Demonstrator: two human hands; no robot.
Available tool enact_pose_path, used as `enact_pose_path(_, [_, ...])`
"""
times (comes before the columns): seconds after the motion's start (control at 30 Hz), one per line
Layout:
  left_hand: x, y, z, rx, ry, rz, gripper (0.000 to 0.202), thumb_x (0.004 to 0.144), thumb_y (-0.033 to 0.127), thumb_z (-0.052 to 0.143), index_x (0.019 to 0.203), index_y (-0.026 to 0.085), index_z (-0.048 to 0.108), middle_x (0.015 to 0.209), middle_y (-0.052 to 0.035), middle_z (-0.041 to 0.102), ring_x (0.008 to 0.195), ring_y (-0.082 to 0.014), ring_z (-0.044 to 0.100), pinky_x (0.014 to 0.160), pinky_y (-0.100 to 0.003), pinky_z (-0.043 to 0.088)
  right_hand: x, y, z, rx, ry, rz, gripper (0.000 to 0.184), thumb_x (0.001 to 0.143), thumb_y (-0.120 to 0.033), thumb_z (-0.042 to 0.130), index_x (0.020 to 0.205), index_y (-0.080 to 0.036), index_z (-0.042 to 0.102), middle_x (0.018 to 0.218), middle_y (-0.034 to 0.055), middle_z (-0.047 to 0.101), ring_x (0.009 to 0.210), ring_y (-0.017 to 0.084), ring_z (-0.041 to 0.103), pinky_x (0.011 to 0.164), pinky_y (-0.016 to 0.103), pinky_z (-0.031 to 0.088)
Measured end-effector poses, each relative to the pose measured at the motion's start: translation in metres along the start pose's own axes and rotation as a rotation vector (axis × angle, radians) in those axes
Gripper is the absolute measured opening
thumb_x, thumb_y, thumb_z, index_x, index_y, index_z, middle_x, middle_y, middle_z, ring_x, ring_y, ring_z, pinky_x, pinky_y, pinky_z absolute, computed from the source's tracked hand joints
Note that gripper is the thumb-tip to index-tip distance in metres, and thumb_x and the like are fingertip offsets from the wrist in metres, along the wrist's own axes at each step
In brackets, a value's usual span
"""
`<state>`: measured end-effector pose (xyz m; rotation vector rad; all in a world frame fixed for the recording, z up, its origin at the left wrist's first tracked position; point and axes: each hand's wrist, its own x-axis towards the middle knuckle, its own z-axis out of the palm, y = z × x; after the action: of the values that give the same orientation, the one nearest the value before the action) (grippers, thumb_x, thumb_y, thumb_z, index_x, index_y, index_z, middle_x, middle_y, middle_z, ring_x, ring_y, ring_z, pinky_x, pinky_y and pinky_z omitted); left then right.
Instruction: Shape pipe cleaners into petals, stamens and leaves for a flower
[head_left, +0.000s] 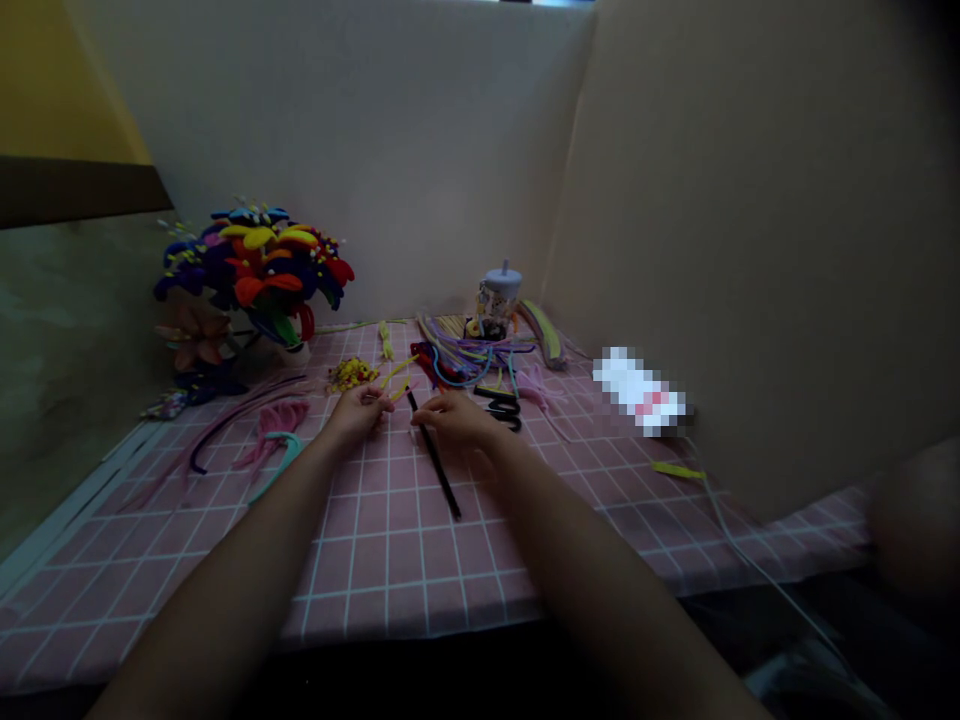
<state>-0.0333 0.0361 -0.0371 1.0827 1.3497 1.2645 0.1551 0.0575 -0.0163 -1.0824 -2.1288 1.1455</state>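
My left hand (360,408) rests on the pink checked tablecloth (390,560) with its fingers pinched on a thin yellow pipe cleaner (400,390). My right hand (454,415) lies beside it, fingers curled over the upper end of a long black pipe cleaner (436,462) that runs toward me across the cloth. The two hands are close together, almost touching. The light is dim, so the exact grip of the right fingers is hard to read.
A bunch of colourful pipe-cleaner flowers (259,270) stands at the back left. A pile of mixed pipe cleaners (465,360) and a lidded cup (500,295) sit at the back. Pink and teal pipe cleaners (274,440) lie left. A small yellow heap (350,374) lies behind my left hand.
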Motion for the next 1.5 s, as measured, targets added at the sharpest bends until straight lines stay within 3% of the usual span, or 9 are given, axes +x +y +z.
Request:
enact_pose_path(0.1, [-0.002, 0.000, 0.003, 0.000, -0.017, -0.006, 0.030, 0.059, 0.030, 0.070, 0.072, 0.016, 0.047, 0.059, 0.0015, 0.059, 0.039, -0.0059, 0.047, 0.036, -0.018, 0.038, 0.001, 0.003, 0.004, -0.094, 0.003, -0.049, 0.022, 0.075, -0.023, 0.054, 0.086, -0.016, 0.071, 0.084, 0.0027, 0.069, 0.078, 0.014, 0.060, 0.069, 0.021, 0.042])
enact_pose_path(0.27, [-0.002, -0.001, 0.005, 0.000, -0.033, -0.033, 0.031, 0.060, 0.030, 0.071, 0.072, 0.016, 0.046, 0.061, 0.0008, 0.059, 0.041, -0.0066, 0.049, 0.039, -0.021, 0.044, 0.002, 0.013, 0.007, -0.326, -0.025, -0.003, 0.025, 0.071, -0.026, 0.058, 0.092, -0.019, 0.070, 0.079, 0.0025, 0.067, 0.068, 0.014, 0.057, 0.060, 0.021, 0.039])
enact_pose_path(0.53, [-0.001, -0.003, 0.006, 0.069, -0.002, -0.024, 0.025, 0.063, 0.026, 0.069, 0.071, 0.015, 0.048, 0.057, 0.0012, 0.058, 0.040, -0.0069, 0.050, 0.041, -0.021, 0.045, -0.004, 0.013, 0.002, -0.504, 0.002, 0.046, 0.033, 0.067, -0.014, 0.054, 0.098, -0.022, 0.063, 0.090, 0.0035, 0.065, 0.076, 0.015, 0.057, 0.060, 0.021, 0.037])
enact_pose_path(0.7, [-0.002, -0.002, 0.005, 0.052, 0.016, -0.035, 0.026, 0.062, 0.028, 0.069, 0.069, 0.015, 0.048, 0.052, 0.0027, 0.055, 0.038, -0.0069, 0.049, 0.040, -0.021, 0.045, -0.005, 0.002, 0.002, -0.599, 0.016, 0.019, 0.019, 0.075, -0.029, 0.053, 0.086, -0.019, 0.065, 0.091, 0.0073, 0.066, 0.082, 0.018, 0.059, 0.066, 0.024, 0.038])
enact_pose_path(0.8, [-0.002, -0.002, 0.004, 0.065, 0.007, -0.040, 0.025, 0.062, 0.028, 0.068, 0.068, 0.015, 0.048, 0.052, 0.0023, 0.055, 0.039, -0.0073, 0.050, 0.040, -0.020, 0.044, -0.006, -0.007, 0.012, -0.667, -0.006, 0.045, 0.031, 0.073, -0.046, 0.054, 0.082, -0.020, 0.066, 0.088, 0.0095, 0.066, 0.082, 0.021, 0.059, 0.066, 0.027, 0.040])
enact_pose_path(0.97, [-0.001, -0.003, 0.004, 0.082, -0.030, -0.012, 0.026, 0.063, 0.030, 0.068, 0.069, 0.015, 0.047, 0.053, 0.0023, 0.055, 0.040, -0.0074, 0.050, 0.040, -0.019, 0.042, -0.006, -0.012, 0.025, -0.716, 0.038, 0.106, 0.022, 0.072, -0.034, 0.055, 0.083, -0.018, 0.066, 0.088, 0.0120, 0.066, 0.078, 0.022, 0.060, 0.062, 0.027, 0.039])
enact_pose_path(1.13, [-0.003, 0.000, 0.005, 0.086, -0.035, -0.030, 0.026, 0.064, 0.030, 0.067, 0.070, 0.016, 0.047, 0.059, 0.0007, 0.057, 0.043, -0.0078, 0.051, 0.040, -0.020, 0.043, -0.002, 0.005, 0.001, -0.536, 0.100, 0.090, 0.017, 0.072, -0.025, 0.053, 0.081, -0.017, 0.065, 0.082, 0.0057, 0.067, 0.073, 0.016, 0.058, 0.060, 0.022, 0.036])
enact_pose_path(1.3, [-0.005, 0.002, 0.004, 0.147, -0.068, -0.048, 0.022, 0.065, 0.027, 0.065, 0.067, 0.016, 0.046, 0.054, 0.0012, 0.056, 0.042, -0.0085, 0.051, 0.041, -0.020, 0.043, 0.002, 0.028, -0.029, -0.585, 0.353, 0.252, 0.020, 0.074, -0.026, 0.052, 0.084, -0.017, 0.066, 0.084, 0.0074, 0.066, 0.078, 0.018, 0.058, 0.062, 0.024, 0.036])
enact_pose_path(1.5, [-0.005, 0.002, 0.005, 0.166, -0.059, -0.042, 0.023, 0.064, 0.032, 0.065, 0.065, 0.015, 0.051, 0.053, 0.0008, 0.054, 0.043, -0.0088, 0.051, 0.039, -0.019, 0.040, 0.006, 0.032, -0.030, -0.534, 0.400, 0.192, 0.024, 0.077, -0.028, 0.050, 0.087, -0.018, 0.069, 0.087, 0.0076, 0.067, 0.080, 0.018, 0.058, 0.067, 0.026, 0.037])
